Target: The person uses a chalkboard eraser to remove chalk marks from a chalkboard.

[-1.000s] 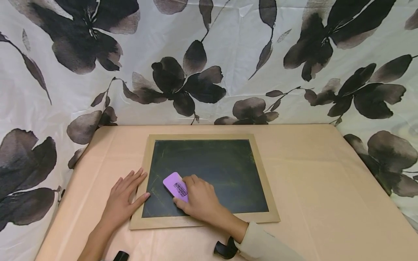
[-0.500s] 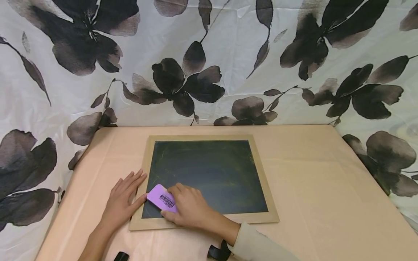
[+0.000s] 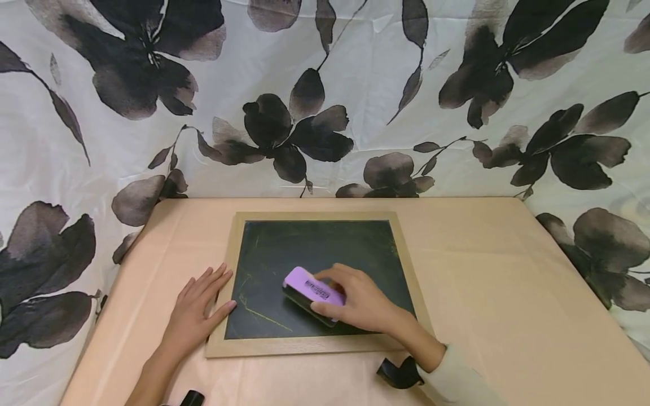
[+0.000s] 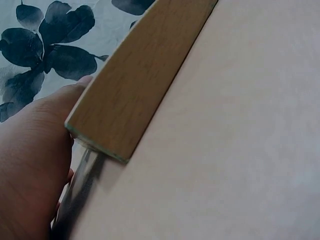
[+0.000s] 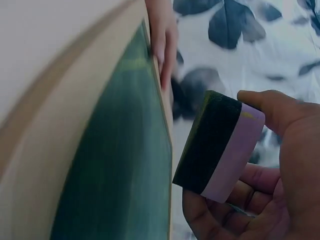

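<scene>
A wood-framed chalkboard (image 3: 315, 243) lies on the table. My right hand (image 3: 361, 299) grips a purple chalkboard eraser (image 3: 311, 285) by its sides, thumb on the near side. The eraser tilts over the lower middle of the board, its dark felt showing. In the right wrist view, a gap shows between the eraser (image 5: 241, 150) and the board surface (image 5: 120, 165). My left hand (image 3: 195, 309) rests with straight fingers along the left frame edge, thumb on the frame. A yellow chalk line (image 3: 268, 320) and faint smudges mark the board's lower left.
A peach cloth (image 3: 482, 293) covers the table around the board. Behind and at the sides hangs a white floral sheet (image 3: 376, 101). Black straps or mounts (image 3: 398, 373) show near both wrists.
My right hand moved the eraser left and down to the board's lower-left corner, then back right and up, tilting it. The yellow line there is now uncovered. My left hand stayed in place.
</scene>
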The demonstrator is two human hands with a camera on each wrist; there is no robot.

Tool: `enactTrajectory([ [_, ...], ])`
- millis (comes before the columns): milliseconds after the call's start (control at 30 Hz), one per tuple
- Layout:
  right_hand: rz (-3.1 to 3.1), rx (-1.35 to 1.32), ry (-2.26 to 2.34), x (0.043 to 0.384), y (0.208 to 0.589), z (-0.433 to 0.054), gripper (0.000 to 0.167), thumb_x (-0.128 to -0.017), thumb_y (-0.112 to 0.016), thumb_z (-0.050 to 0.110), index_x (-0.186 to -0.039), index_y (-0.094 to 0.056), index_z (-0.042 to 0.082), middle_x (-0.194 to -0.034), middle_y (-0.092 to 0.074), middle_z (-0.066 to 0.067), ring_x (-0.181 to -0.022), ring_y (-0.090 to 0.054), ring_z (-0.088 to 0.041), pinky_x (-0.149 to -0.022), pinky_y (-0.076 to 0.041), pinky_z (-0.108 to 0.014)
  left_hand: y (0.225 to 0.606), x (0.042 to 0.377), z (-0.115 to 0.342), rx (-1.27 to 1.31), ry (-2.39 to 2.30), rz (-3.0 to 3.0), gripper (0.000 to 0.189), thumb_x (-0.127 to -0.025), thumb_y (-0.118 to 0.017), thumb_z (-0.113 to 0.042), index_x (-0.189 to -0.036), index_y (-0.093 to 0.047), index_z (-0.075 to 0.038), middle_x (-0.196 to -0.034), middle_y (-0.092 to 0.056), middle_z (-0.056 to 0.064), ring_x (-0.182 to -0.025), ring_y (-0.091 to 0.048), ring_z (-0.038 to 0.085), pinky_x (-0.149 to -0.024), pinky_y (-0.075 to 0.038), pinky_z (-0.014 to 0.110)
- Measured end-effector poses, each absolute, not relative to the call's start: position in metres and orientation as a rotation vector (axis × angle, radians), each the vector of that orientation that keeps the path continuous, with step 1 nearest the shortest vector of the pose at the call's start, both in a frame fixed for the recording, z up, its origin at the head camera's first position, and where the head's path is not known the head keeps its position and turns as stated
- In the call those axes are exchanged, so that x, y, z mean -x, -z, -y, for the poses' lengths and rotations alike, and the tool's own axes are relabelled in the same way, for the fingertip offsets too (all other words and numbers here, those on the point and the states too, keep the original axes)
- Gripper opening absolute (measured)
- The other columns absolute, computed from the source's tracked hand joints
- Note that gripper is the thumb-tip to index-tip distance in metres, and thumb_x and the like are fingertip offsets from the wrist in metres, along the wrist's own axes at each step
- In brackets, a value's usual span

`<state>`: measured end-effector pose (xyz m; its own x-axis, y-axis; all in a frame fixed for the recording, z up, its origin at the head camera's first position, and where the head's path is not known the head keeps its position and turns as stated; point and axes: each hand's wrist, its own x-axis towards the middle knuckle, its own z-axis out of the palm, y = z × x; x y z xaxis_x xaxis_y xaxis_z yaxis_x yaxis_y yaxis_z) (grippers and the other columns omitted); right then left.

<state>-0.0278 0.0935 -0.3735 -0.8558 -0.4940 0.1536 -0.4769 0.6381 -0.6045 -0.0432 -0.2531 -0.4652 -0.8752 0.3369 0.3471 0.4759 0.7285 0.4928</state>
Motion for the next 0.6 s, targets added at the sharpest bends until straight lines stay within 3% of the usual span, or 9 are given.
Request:
enactTrajectory([
  [333, -3.117, 0.447, 1.027, 0.015, 0.38, -0.199, 0.046, -0.081, -0.077, 0.032, -0.119, -0.065, 0.008, -0.085, -0.056, 0.003, -0.07, -0.055, -0.01, -0.055, -0.048, -0.023, 0.466, 0.046, 0.252, 0.646, 0.873, 2.715, 0.063, -0.089, -0.068, -0.034, -0.145, -0.045, -0.016, -0.149, -0.038, 0.007, -0.138, -0.028, 0.034, -0.111, -0.014, 0.055],
  [600, -3.263, 0.004, 0.992, 0.0, 0.389, -0.271, 0.049, -0.085, -0.074, 0.028, -0.123, -0.06, 0.0, -0.084, -0.059, -0.009, -0.068, -0.06, -0.019, -0.05, -0.049, -0.024, 0.465, 0.044, 0.252, 0.64, 0.879, 2.719, 0.063, -0.088, -0.068, -0.033, -0.144, -0.045, -0.015, -0.149, -0.039, 0.007, -0.138, -0.029, 0.035, -0.111, -0.014, 0.056],
])
